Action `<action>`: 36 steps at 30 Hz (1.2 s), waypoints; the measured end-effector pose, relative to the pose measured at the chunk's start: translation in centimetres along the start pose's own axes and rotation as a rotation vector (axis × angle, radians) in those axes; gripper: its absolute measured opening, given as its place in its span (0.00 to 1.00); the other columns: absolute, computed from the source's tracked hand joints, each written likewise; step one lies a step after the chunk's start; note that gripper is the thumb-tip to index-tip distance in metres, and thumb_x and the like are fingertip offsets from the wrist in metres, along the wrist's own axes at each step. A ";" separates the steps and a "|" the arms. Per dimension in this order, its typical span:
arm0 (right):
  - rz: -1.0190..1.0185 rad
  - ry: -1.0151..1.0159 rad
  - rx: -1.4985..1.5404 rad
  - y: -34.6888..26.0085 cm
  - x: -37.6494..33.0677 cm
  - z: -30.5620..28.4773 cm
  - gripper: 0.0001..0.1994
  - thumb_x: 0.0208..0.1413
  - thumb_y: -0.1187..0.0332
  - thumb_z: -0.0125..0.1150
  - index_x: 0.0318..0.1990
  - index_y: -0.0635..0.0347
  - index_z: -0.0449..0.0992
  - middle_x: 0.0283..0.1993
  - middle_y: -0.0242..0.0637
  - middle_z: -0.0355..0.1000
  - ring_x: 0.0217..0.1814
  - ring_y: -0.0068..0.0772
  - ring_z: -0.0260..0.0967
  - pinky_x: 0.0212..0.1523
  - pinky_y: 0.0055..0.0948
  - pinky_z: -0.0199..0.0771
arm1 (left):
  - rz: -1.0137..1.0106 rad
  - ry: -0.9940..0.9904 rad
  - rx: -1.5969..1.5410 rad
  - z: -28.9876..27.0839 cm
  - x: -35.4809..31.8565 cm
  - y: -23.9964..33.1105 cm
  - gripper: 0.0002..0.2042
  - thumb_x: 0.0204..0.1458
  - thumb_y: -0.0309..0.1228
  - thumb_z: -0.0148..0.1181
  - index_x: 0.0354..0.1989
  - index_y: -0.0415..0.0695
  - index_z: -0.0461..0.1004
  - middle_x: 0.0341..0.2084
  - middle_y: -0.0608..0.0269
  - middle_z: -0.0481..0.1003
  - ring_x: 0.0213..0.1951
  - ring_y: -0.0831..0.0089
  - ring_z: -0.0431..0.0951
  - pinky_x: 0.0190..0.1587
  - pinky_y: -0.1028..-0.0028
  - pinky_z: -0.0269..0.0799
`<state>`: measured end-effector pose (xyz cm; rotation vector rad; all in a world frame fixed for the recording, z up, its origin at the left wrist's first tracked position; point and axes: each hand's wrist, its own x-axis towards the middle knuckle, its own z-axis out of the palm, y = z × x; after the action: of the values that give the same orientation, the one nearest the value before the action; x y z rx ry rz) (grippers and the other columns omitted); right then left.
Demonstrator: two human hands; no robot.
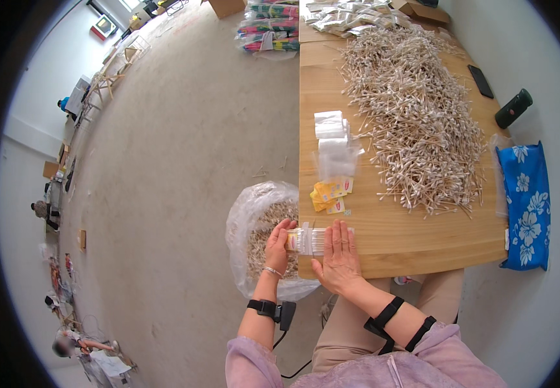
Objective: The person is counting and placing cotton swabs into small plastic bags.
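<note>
At the table's near left corner lies a small clear packet of cotton swabs (317, 241) with a yellow label at its left end. My left hand (278, 247) grips that labelled end, fingers curled around it just off the table edge. Stretched out flat, my right hand (340, 256) presses on the packet's right part and hides some of it. Several yellow cards (324, 202) lie just beyond. Behind them are stacked clear plastic bags (337, 155) and a white roll-like stack of bags (329, 124). A big heap of loose cotton swabs (416, 123) spreads over the table.
Below the table's left edge, a large clear sack (240, 226) of swabs stands on the floor. Filled packets (351, 18) pile at the far end. Along the right wall are a phone (480, 81), a dark bottle (514, 108) and a blue flowered pack (527, 210).
</note>
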<state>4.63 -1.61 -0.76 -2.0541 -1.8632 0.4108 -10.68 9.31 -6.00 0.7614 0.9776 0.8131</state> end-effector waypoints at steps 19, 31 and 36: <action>-0.018 -0.007 0.000 -2.8 0.9 0.9 0.49 0.49 0.50 0.58 0.66 0.76 0.38 0.71 0.62 0.33 0.75 0.57 0.25 0.72 0.48 0.25 | 0.134 0.085 0.137 1.2 -1.1 1.5 0.16 0.63 0.34 0.45 0.55 0.38 0.66 0.50 0.56 0.72 0.51 0.71 0.71 0.54 0.73 0.69; 0.028 0.294 0.618 -0.6 2.2 0.4 0.36 0.55 0.62 0.47 0.67 0.72 0.41 0.72 0.57 0.33 0.76 0.53 0.26 0.72 0.45 0.29 | 0.059 0.050 0.026 -0.1 -0.7 2.4 0.21 0.64 0.39 0.42 0.59 0.38 0.62 0.53 0.55 0.69 0.56 0.67 0.68 0.58 0.70 0.66; 0.055 0.366 0.922 -1.6 3.3 0.4 0.30 0.56 0.66 0.40 0.65 0.73 0.48 0.72 0.53 0.40 0.76 0.48 0.32 0.72 0.39 0.33 | 0.144 -0.042 0.135 -0.3 -0.8 2.2 0.25 0.65 0.43 0.37 0.63 0.38 0.58 0.60 0.54 0.63 0.63 0.67 0.60 0.65 0.70 0.51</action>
<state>3.36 1.83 -0.44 -1.4110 -1.0843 0.6882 -11.76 9.74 -3.91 0.9699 0.9549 0.8582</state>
